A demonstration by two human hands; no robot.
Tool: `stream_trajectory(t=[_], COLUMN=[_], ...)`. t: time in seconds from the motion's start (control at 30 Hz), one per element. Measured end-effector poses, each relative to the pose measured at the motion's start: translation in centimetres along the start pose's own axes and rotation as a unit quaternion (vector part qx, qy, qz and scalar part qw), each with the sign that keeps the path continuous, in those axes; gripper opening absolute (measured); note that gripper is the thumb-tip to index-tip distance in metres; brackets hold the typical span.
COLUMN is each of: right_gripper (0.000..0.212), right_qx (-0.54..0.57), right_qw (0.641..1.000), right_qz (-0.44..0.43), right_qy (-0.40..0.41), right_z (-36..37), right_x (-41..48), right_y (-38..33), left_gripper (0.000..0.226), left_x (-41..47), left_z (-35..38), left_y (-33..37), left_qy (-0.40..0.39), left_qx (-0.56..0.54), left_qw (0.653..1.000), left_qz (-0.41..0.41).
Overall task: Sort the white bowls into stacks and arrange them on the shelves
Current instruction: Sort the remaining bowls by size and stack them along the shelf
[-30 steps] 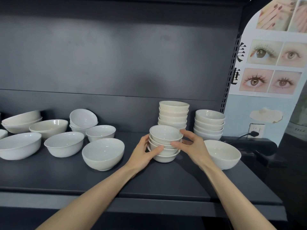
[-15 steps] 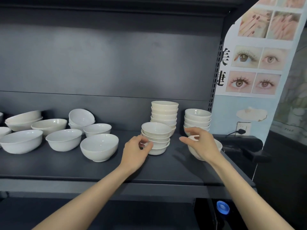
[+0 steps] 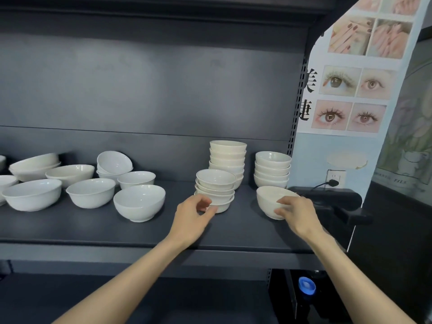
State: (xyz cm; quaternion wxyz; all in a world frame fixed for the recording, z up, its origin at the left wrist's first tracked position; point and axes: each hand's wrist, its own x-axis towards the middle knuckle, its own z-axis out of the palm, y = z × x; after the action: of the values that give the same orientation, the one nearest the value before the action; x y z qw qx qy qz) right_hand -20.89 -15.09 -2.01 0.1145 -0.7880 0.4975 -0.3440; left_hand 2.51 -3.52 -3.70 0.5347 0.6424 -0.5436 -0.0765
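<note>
While the left hand (image 3: 190,217) rests loosely curled at the base of the short stack of bowls (image 3: 215,189) on the dark shelf (image 3: 93,226), its fingers (image 3: 205,203) touch the lowest bowl without closing on it. At the shelf's right end, the right hand (image 3: 298,215) cups a single bowl (image 3: 268,198), fingers spread over its near side. Two taller stacks (image 3: 228,157) stand behind; loose bowls (image 3: 139,202) sit left.

Loose bowls (image 3: 139,202) at frame left on the shelf (image 3: 93,228). Centre: short stack (image 3: 215,189) before tall stack (image 3: 228,160). At right, single bowl (image 3: 271,202) before another stack (image 3: 272,169).
</note>
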Motion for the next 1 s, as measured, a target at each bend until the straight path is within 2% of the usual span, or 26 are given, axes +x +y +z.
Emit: stream_trajectory(t=[0.13, 0.27, 0.33, 0.43, 0.5, 0.6, 0.7, 0.8, 0.93, 1.0], right_gripper=[0.029, 0.019, 0.017, 0.019, 0.020, 0.022, 0.023, 0.022, 0.018, 0.018], right_qx=[0.050, 0.115, 0.149, 0.193, 0.207, 0.214, 0.213, 0.209, 0.226, 0.226], right_qw=[0.995, 0.981, 0.975, 0.969, 0.966, 0.965, 0.966, 0.967, 0.964, 0.963], right_qz=[-0.049, -0.119, -0.137, -0.144, -0.146, -0.149, -0.149, -0.143, -0.135, -0.138], right_qy=[0.069, 0.098, 0.086, 0.061, 0.048, 0.019, -0.003, -0.011, -0.035, -0.045], right_z=[-1.4, -2.1, -1.0, 1.9, 4.0, 6.8, 9.4, 11.5, 13.0, 13.5], right_x=[0.5, 1.5, 1.5, 0.9, 0.3, -0.6, -1.1, -1.3, -1.4, -1.5], right_y=[-2.9, -8.3, -10.9, -14.5, -16.7, -19.4, -21.2, -22.4, -23.3, -23.8], left_gripper=[0.006, 0.017, 0.036, 0.081, 0.101, 0.113, 0.104, 0.104, 0.117, 0.105], left_x=[-0.3, -0.4, -0.5, -1.1, -1.3, -1.0, -0.3, 0.8, 2.3, 3.0], left_z=[-2.8, -6.3, -8.4, -11.6, -13.4, -15.1, -16.0, -16.5, -16.9, -17.3], left_y=[0.0, -0.6, -1.8, -3.8, -5.4, -8.0, -9.9, -11.4, -12.5, -13.2], left_qy=[0.037, 0.103, 0.141, 0.146, 0.123, 0.060, -0.006, -0.040, -0.099, -0.112], left_qx=[-0.010, 0.014, 0.059, 0.112, 0.116, 0.069, -0.005, -0.058, -0.077, -0.104], left_qw=[0.999, 0.994, 0.988, 0.983, 0.983, 0.991, 0.994, 0.991, 0.986, 0.982], left_qz=[0.024, 0.040, 0.032, -0.021, -0.069, -0.099, -0.110, -0.113, -0.108, -0.110])
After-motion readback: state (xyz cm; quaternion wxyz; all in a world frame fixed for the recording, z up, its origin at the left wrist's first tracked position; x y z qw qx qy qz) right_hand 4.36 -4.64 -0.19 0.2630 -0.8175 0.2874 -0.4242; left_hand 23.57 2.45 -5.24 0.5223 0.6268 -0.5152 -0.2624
